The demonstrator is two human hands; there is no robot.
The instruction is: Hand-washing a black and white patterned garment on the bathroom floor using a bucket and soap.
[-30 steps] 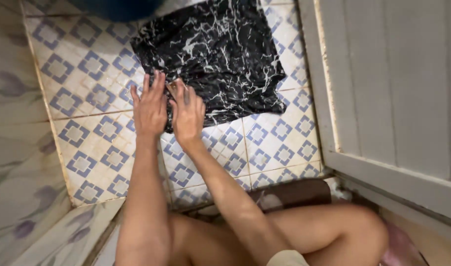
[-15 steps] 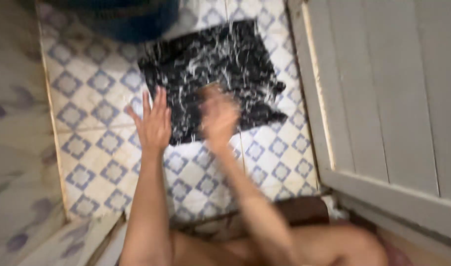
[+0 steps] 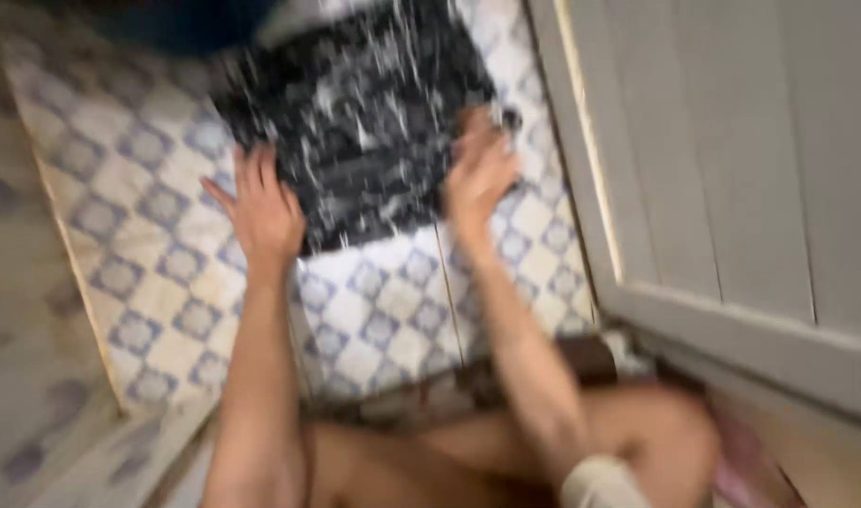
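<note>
One black white-veined cloth, spread flat on tiled floor. Likely soft, light, limp, maybe wet; best pinched at near corners. Left hand open on left edge, right hand open at right corner. Grey door just beside.

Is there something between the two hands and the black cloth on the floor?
Nothing visible. The left hand lies at the near left edge of the black white-veined cloth, the right hand at its right edge; blur hides exact contact.
</note>
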